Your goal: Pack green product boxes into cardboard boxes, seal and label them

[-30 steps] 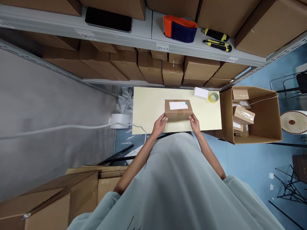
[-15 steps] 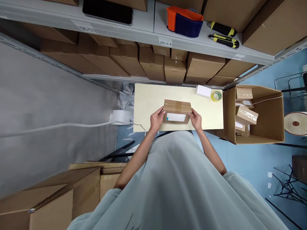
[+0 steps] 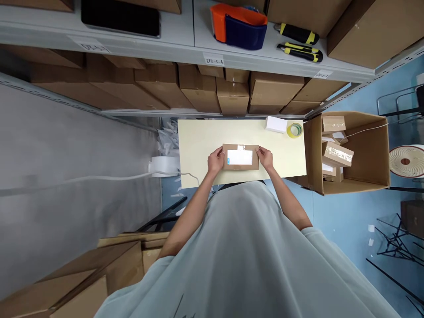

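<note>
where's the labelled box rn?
Head view, centre: the box is over the near half of the table, label up, held at its ends by the left hand and right hand; the tape roll lies beyond it to the right.

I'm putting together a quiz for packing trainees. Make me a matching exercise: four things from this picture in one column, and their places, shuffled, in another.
1. small box
2. tape roll
3. tape dispenser
4. open carton

A. on the shelf
B. beside the table, at its right edge
C. between the left hand and the right hand
D. on the table's far right corner

Pairs: 1-C, 2-D, 3-A, 4-B
</note>
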`<state>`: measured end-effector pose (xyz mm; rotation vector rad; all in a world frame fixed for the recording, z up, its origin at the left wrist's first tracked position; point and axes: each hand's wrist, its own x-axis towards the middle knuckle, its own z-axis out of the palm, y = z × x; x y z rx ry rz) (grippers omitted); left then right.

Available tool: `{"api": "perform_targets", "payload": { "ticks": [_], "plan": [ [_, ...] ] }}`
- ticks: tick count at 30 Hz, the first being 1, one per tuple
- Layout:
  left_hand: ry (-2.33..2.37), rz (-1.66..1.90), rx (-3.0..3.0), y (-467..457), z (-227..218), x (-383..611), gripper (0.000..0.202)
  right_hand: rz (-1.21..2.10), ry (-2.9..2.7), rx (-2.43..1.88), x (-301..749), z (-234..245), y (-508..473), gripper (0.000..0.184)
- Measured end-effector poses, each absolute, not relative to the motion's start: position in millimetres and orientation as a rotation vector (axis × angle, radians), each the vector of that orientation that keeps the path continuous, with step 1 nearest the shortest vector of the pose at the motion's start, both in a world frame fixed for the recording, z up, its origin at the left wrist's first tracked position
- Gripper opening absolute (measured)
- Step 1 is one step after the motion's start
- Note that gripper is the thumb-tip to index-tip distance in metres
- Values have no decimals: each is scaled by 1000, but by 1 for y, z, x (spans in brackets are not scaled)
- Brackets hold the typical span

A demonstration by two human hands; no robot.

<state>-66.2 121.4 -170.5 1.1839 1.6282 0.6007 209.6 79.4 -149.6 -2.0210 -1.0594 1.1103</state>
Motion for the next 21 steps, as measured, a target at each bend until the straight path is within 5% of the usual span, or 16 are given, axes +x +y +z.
{"api": "perform_targets", "payload": {
  "ticks": [10, 21],
  "plan": [
    [1743, 606, 1327, 124, -159, -38, 68, 1005, -1149, -2087, 229, -150, 77, 57],
    [1215, 526, 1737, 199, -160, 108, 63, 725, -1393, -2207, 358, -163, 145, 45]
  ]
}}
